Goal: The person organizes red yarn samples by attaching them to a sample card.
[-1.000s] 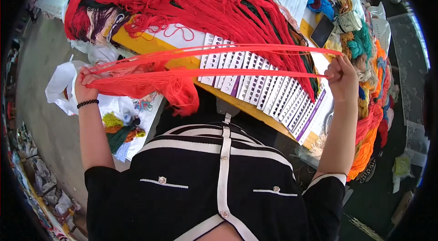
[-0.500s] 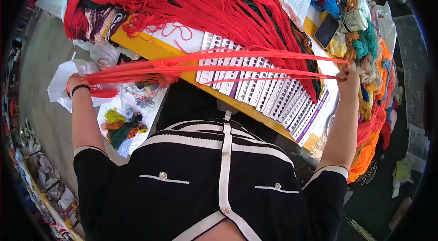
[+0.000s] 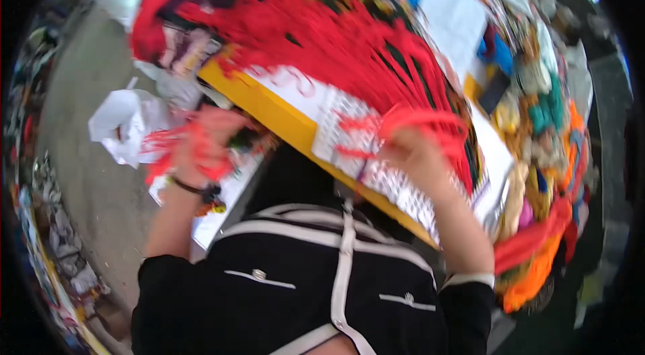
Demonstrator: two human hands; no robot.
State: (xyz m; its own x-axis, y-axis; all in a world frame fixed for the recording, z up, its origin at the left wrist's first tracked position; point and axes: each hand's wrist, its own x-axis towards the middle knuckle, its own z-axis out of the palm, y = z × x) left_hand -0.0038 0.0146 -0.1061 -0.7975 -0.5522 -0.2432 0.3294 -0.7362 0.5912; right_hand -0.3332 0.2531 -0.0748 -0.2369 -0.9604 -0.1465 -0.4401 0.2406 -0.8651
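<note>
My left hand (image 3: 209,137), blurred by motion, grips a bunch of coral-red thread (image 3: 161,147) whose loose ends spread to its left. Over the table's front part, my right hand (image 3: 415,153) is closed on looped red thread (image 3: 430,120), which curves above the knuckles. Under the right hand lie white cards with rows of holes (image 3: 396,187), partly covered by it. A large heap of darker red thread (image 3: 302,32) lies beyond both hands on the table. Motion smears the fingers, so their exact hold is hard to see.
The yellow table edge (image 3: 259,106) runs diagonally in front of my body. White paper (image 3: 451,16) and a dark phone (image 3: 495,88) lie toward the far right. Coloured yarn bundles (image 3: 534,281) line the right side. A white plastic bag (image 3: 124,120) stands at the left.
Both hands have come closer together, the right moving left and the left moving right. The red thread stretched between them has gone slack and gathered into loops. The view has shifted slightly.
</note>
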